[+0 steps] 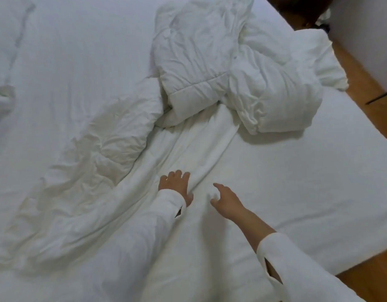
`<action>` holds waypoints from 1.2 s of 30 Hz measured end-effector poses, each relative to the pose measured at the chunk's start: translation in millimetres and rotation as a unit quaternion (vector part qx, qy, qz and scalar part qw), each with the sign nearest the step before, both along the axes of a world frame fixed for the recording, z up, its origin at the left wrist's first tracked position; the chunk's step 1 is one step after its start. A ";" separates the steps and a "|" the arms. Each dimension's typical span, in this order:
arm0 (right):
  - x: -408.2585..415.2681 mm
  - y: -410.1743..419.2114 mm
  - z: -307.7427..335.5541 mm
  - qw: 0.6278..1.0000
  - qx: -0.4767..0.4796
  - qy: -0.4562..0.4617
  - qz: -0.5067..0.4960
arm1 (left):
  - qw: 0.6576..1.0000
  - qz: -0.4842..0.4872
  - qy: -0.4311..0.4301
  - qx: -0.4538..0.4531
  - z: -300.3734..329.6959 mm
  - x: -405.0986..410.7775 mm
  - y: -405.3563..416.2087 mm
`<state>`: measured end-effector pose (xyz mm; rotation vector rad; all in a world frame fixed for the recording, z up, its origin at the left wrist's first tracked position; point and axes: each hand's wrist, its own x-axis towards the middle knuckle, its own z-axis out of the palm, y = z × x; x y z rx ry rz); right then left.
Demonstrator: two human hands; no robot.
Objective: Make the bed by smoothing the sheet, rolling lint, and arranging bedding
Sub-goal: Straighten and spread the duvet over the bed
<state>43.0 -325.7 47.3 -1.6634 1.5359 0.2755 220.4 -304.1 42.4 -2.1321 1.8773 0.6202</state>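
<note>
A white sheet (286,171) covers the wide bed. A crumpled white duvet (210,68) lies bunched in the upper middle, and a flatter wrinkled part of it (96,149) trails down to the lower left. My left hand (177,184) lies spread, palm down, on a fold of the white fabric near the middle. Just right of it, my right hand (227,199) hovers at the fabric with relaxed fingers, index finger stretched forward, holding nothing. Both arms wear white sleeves.
A white pillow (314,53) hangs over the bed's right edge at the upper right. Wooden floor (366,83) runs along the right side, with a thin dark bar (382,98) on it. Dark objects (297,9) sit beyond the bed's top right corner. More bunched bedding (5,62) lies at far left.
</note>
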 end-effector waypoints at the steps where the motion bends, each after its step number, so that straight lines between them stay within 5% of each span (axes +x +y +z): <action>1: -12.8 -16.2 -1.8 1.000 -0.011 -0.007 0.010 | 1.000 0.013 0.015 0.001 -8.1 -16.4 -19.6; 10: -65.1 -84.4 -25.0 0.993 0.009 -0.070 0.097 | 0.996 0.082 -0.022 0.010 -50.3 -61.6 -116.9; 15: -70.4 -98.8 -17.4 0.993 -0.003 -0.115 0.020 | 0.979 0.141 0.127 -0.074 -11.0 -52.0 -142.3; 22: -45.3 -123.9 68.3 0.958 -0.182 -0.221 0.002 | 0.969 0.077 0.206 -0.113 101.5 -44.2 -131.0; 29: -25.5 -137.5 106.8 0.967 -0.224 -0.113 0.041 | 0.906 0.041 0.397 -0.142 196.0 7.2 -26.3; 33: -21.5 -120.1 135.2 0.958 -0.272 -0.015 0.088 | 0.935 0.041 0.326 -0.131 216.6 41.4 -12.9; 36: -20.9 -109.1 178.9 0.959 -0.269 -0.057 0.063 | 0.967 0.085 0.201 -0.131 222.4 53.6 -18.5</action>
